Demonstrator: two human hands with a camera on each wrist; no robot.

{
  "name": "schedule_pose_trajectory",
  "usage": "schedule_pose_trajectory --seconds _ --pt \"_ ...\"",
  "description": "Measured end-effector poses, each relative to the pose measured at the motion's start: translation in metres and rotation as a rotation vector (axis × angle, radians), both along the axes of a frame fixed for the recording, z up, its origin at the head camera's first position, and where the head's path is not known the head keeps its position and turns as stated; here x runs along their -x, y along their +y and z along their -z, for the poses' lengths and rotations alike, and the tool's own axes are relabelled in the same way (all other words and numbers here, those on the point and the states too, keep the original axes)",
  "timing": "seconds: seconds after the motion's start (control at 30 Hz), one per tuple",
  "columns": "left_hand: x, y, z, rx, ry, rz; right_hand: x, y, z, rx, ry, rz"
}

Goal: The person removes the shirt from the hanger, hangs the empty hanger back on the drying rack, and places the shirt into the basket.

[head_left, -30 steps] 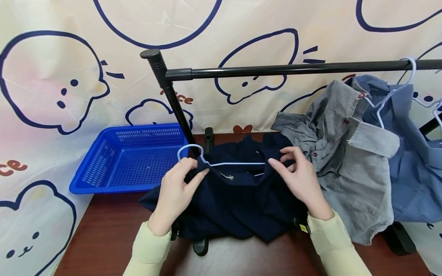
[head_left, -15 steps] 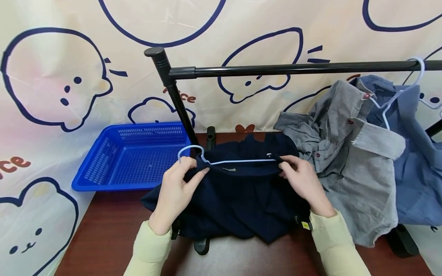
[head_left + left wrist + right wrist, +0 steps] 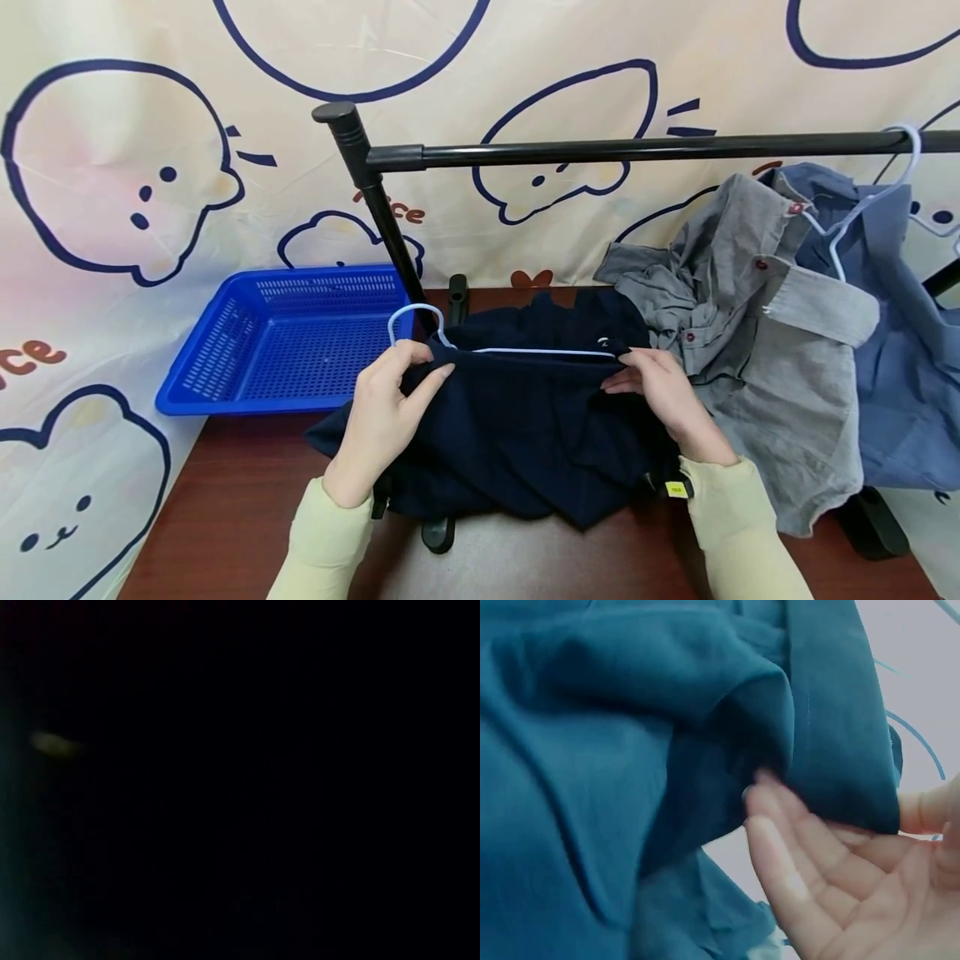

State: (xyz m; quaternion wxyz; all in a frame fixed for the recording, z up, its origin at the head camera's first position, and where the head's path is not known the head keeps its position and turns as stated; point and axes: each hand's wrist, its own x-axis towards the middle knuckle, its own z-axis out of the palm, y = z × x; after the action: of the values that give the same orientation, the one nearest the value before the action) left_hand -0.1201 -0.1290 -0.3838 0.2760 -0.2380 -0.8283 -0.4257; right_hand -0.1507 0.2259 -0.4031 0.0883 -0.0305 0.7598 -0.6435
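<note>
1. Navy top (image 3: 525, 442) spread rumpled on the table (image 3: 225, 508), in front of the rack (image 3: 600, 152) at its left end, bunched over the rack's foot.
2. Pale hanger (image 3: 415, 307) set in its neck: hook sticking up on the left, thin bar running across between front and back of the collar.
3. Left hand (image 3: 384, 408): thumb and forefinger pinching the collar just below the hook. Remaining fingers mostly hidden; cannot tell how they lie. Left wrist view nearly black, no help.
4. Right hand (image 3: 667, 398): thumb and forefinger clamped on the collar edge at the bar's right end. Other fingers stretched out below, close together. Right wrist view shows cloth between thumb and fingers.
5. Both sleeves pale yellow; a dark strap with a yellow label at the right cuff.
6. Blue basket (image 3: 247, 408) behind the left hand, near the rack's upright.
7. To the right, grey shirt (image 3: 795, 383) hanging from the rack, blue shirt (image 3: 911, 375) behind it.
8. Cartoon-print backdrop (image 3: 300, 200) behind everything.
</note>
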Motion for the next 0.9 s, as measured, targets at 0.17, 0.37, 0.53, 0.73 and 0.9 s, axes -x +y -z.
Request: schedule_pose_trajectory --seconds 0.17,0.37,0.53,0.73,0.9 --pt "0.003 0.003 0.001 -0.063 0.026 0.035 0.000 -0.002 0.009 0.370 -0.080 -0.055" --pt "0.002 0.009 0.000 -0.144 0.020 0.090 -0.003 -0.017 0.020 0.161 -0.103 -0.082" --pt "0.001 0.016 0.000 -0.175 0.004 0.119 -0.005 -0.033 0.034 -0.026 -0.107 -0.171" --pt "-0.001 0.027 0.003 -0.181 -0.014 0.166 -0.008 -0.052 0.046 0.030 -0.232 -0.099" --pt "-0.004 0.036 0.003 -0.195 -0.016 0.192 -0.010 -0.061 0.045 0.171 -0.287 -0.057"
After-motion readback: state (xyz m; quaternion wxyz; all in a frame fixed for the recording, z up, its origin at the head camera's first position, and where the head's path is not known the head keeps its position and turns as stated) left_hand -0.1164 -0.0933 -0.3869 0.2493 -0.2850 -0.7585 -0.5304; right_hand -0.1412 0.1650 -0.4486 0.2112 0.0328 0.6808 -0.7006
